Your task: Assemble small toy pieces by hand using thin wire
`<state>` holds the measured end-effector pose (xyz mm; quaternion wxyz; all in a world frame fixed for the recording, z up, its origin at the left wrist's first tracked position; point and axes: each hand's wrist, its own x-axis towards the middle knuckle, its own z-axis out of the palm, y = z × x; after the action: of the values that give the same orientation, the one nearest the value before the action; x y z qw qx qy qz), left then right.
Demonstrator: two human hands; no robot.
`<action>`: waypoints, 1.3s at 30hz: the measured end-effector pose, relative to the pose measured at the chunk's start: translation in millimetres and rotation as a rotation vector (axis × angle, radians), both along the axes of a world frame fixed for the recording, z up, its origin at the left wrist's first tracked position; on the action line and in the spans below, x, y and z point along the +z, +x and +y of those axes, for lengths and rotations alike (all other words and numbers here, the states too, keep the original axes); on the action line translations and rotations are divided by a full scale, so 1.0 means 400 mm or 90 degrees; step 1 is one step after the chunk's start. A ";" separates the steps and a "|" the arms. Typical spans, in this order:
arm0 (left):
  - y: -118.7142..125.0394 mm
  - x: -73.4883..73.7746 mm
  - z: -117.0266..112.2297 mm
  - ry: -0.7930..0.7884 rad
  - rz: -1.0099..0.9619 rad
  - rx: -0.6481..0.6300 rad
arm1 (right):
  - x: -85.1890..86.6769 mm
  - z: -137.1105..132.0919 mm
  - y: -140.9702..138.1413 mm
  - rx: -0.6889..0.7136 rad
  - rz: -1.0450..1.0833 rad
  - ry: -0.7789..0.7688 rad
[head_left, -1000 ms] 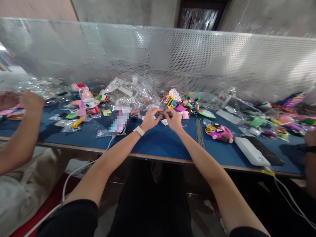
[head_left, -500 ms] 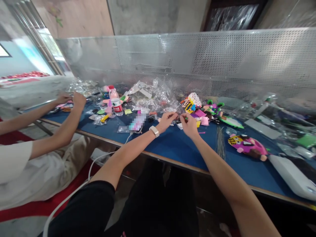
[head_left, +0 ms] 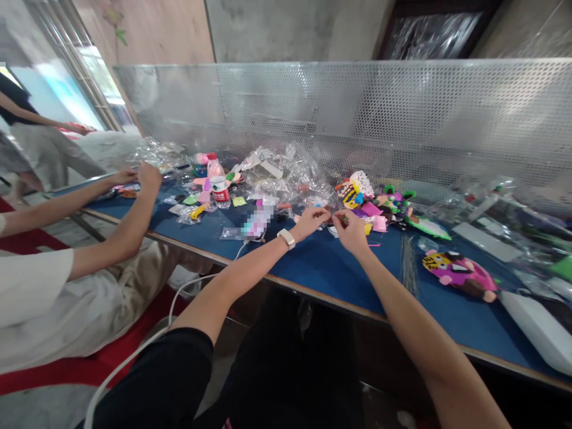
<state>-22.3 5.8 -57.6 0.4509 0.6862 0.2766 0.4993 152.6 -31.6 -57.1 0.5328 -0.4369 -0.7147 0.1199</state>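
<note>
Over the blue table, my left hand (head_left: 311,223), with a pale watch band on its wrist, has thumb and fingers pinched together. My right hand (head_left: 351,231) faces it closely, its fingers also closed in a pinch. A small dark brown piece (head_left: 329,217) shows between the fingertips; its kind is too small to make out. Just behind my hands lie pink packets (head_left: 379,223) and a colourful figure (head_left: 353,193) with yellow and black stripes. To the right, a magenta clay-like animal piece (head_left: 460,274) with a striped yellow face lies flat.
A phone (head_left: 258,223) on a white cable lies left of my hands, near a red-labelled bottle (head_left: 218,189). Clear plastic wrappers (head_left: 290,173) pile along a perforated metal screen (head_left: 277,101). At left, a co-worker's hands (head_left: 145,179) work. A white device (head_left: 534,328) sits at right.
The view has shifted slightly, so the table appears a little further right. My hands stay pinched close together. Another person has come into view at the far left.
</note>
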 end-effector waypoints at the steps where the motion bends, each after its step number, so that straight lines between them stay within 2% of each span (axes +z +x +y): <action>1: 0.000 -0.001 0.001 -0.006 -0.001 -0.011 | 0.000 -0.001 0.003 0.001 -0.011 0.005; 6: -0.003 -0.002 0.007 -0.041 -0.027 -0.093 | 0.007 -0.011 0.014 -0.002 -0.033 0.035; 9: -0.010 0.000 0.007 -0.125 -0.056 -0.140 | 0.017 -0.021 0.013 0.043 -0.004 0.013; 12: -0.017 0.006 0.003 -0.231 -0.089 -0.223 | 0.026 -0.032 0.007 0.099 0.035 -0.018; 15: -0.021 0.014 -0.005 -0.269 -0.092 -0.276 | 0.030 -0.036 -0.001 0.123 0.058 -0.030; 16: -0.021 0.016 -0.007 -0.251 -0.083 -0.263 | 0.029 -0.035 -0.002 0.117 0.062 -0.030; 18: -0.021 0.020 -0.012 -0.155 -0.053 -0.165 | 0.025 -0.029 -0.005 0.084 0.068 -0.022; 21: -0.022 0.023 -0.013 0.100 0.022 0.081 | 0.015 -0.015 -0.006 0.023 0.068 -0.005; 23: -0.022 0.023 -0.012 0.255 0.091 0.176 | 0.007 -0.006 -0.007 -0.005 0.064 0.000; 26: -0.018 0.018 -0.008 0.376 0.176 0.195 | 0.000 0.003 -0.008 -0.047 0.078 0.003; 28: -0.012 0.015 -0.008 0.399 0.203 0.201 | -0.002 0.006 -0.009 -0.052 0.085 0.002; 33: 0.000 0.010 -0.010 0.368 0.211 0.198 | 0.001 0.010 -0.005 -0.003 0.077 -0.007; 39: 0.000 0.011 0.014 0.266 0.185 0.081 | 0.009 0.017 0.016 0.048 0.059 -0.007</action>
<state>-22.5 11.2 -53.0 0.2227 0.8102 0.2719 0.4691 159.0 -24.9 -53.6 0.5579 -0.4066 -0.7047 0.1637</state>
